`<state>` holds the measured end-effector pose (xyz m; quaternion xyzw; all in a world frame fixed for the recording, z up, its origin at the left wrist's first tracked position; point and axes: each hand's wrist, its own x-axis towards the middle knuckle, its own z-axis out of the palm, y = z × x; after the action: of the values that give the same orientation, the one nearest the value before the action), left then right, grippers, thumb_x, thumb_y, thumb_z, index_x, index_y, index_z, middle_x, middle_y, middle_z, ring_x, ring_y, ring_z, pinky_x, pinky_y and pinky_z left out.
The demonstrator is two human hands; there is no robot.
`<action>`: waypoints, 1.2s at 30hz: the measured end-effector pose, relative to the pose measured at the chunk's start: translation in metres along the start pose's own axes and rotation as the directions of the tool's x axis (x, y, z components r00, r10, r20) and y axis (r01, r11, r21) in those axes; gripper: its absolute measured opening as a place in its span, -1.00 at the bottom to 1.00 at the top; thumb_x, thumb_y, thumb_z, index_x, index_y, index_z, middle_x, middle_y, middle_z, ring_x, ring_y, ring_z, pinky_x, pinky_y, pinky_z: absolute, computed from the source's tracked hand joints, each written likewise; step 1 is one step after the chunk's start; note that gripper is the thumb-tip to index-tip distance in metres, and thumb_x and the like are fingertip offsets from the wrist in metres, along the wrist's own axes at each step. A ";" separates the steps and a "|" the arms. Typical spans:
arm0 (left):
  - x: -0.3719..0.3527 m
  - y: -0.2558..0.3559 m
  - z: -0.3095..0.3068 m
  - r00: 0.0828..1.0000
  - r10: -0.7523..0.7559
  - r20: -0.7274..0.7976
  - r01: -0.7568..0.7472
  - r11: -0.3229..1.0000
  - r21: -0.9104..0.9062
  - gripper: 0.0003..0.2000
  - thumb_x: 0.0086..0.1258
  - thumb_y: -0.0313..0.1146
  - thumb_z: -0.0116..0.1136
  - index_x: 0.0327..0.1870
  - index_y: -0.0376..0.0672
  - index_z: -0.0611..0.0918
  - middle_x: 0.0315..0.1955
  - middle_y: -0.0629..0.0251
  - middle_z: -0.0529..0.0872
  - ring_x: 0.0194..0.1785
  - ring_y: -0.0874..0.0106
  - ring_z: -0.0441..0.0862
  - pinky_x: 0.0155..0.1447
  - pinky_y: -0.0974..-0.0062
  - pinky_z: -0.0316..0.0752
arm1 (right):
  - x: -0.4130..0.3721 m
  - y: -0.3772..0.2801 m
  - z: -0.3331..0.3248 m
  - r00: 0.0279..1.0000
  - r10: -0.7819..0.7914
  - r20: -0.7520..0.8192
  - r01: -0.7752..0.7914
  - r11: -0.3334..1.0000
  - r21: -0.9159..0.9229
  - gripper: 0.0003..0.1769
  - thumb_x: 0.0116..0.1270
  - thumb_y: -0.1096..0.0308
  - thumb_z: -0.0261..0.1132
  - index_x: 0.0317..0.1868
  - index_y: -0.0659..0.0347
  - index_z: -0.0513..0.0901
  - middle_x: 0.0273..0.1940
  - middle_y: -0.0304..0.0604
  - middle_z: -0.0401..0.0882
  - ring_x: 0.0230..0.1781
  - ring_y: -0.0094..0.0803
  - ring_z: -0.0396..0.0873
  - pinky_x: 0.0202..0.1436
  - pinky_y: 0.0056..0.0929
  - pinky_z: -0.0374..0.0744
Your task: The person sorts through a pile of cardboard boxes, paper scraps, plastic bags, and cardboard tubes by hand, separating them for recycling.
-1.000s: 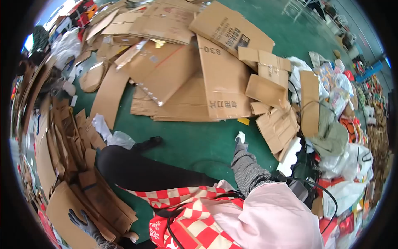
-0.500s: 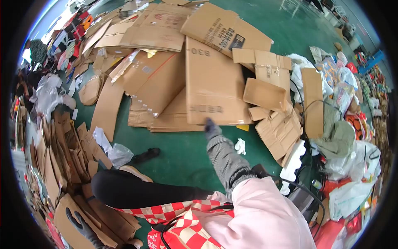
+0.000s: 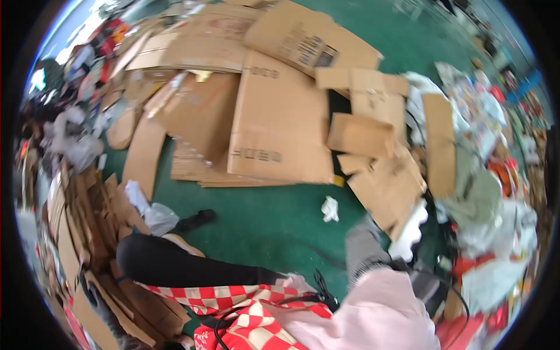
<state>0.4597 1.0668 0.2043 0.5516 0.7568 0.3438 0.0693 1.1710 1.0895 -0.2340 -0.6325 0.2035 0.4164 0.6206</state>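
My left hand point(image 3: 100, 300), in a dark glove, is at the lower left against upright brown cardboard point(image 3: 87, 324), its blurred fingers apart. On the right, my right hand point(image 3: 368, 224) is stretched forward beside torn cardboard point(image 3: 388, 189); blur and the grey sleeve hide its fingers. A large flattened carton point(image 3: 283, 122) marked 830 lies on the pile beyond, with another printed carton point(image 3: 312, 41) over its top edge. White crumpled scrap point(image 3: 330, 209) sits on the green floor just left of my right hand.
Upright cardboard pieces point(image 3: 93, 216) crowd the left side. Clear plastic point(image 3: 160, 219) and a dark object point(image 3: 197, 220) lie near my bent leg. Bags and cloth point(image 3: 478, 192) are heaped at right, near a jagged white piece point(image 3: 410, 233) and black cable point(image 3: 461, 294).
My right hand has left the large carton's near edge and moved right and back toward me. That carton has shifted left against the neighbouring cardboard. The view has also shifted slightly.
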 end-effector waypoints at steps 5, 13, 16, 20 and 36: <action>-0.028 0.070 -0.001 0.972 -0.176 -0.155 0.193 0.976 0.099 -0.60 0.32 -0.41 -0.03 0.17 -0.27 0.32 0.12 0.13 0.38 0.18 0.34 0.32 0.25 0.47 0.22 | -0.027 0.037 0.030 0.903 0.155 0.402 -0.143 0.988 -0.059 -0.44 0.08 0.04 0.23 -0.02 0.23 0.33 -0.28 -0.14 0.47 -0.37 -0.25 0.47 -0.33 -0.25 0.45; -0.065 0.025 -0.042 0.946 -0.047 -0.322 0.143 0.949 0.280 -0.62 0.26 -0.20 0.10 0.04 -0.18 0.46 -0.04 0.32 0.49 -0.30 0.60 0.46 -0.28 0.64 0.41 | -0.041 0.030 0.058 0.755 0.250 0.606 -0.325 0.946 0.015 -0.45 0.13 0.04 0.18 0.02 0.23 0.31 -0.20 -0.08 0.46 -0.31 -0.14 0.46 -0.26 -0.14 0.42; -0.076 0.054 -0.061 0.904 -0.257 -0.342 0.303 0.949 0.087 -0.61 0.22 -0.17 0.12 -0.02 -0.23 0.47 -0.04 0.19 0.47 -0.07 0.38 0.49 -0.15 0.52 0.47 | -0.044 0.025 0.065 0.696 0.246 0.674 -0.380 0.924 0.055 -0.45 0.15 0.04 0.16 0.04 0.23 0.30 -0.17 -0.06 0.46 -0.28 -0.11 0.46 -0.23 -0.10 0.42; -0.088 0.052 -0.091 0.856 -0.372 -0.360 0.418 0.906 0.059 -0.57 0.21 -0.11 0.13 -0.02 -0.23 0.47 -0.06 0.22 0.47 -0.32 0.47 0.54 -0.39 0.58 0.49 | -0.055 0.011 0.067 0.605 0.222 0.765 -0.457 0.883 0.105 -0.45 0.18 0.05 0.13 0.06 0.23 0.29 -0.13 -0.03 0.45 -0.25 -0.05 0.45 -0.19 -0.04 0.41; -0.065 0.081 -0.034 0.967 -0.255 -0.011 0.211 0.824 -0.526 -0.57 0.32 -0.26 0.03 0.15 -0.27 0.35 0.06 0.21 0.44 0.12 0.47 0.37 0.21 0.55 0.25 | -0.218 -0.005 0.096 0.296 0.303 0.906 -0.385 0.906 -0.177 -0.42 0.24 0.03 0.06 0.13 0.26 0.25 -0.01 0.04 0.43 -0.13 0.05 0.42 -0.05 0.07 0.36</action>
<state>0.5325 1.0068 0.2601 0.4011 0.6993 0.5466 0.2266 1.0244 1.1259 -0.0498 -0.2118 -0.0292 0.8100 0.5461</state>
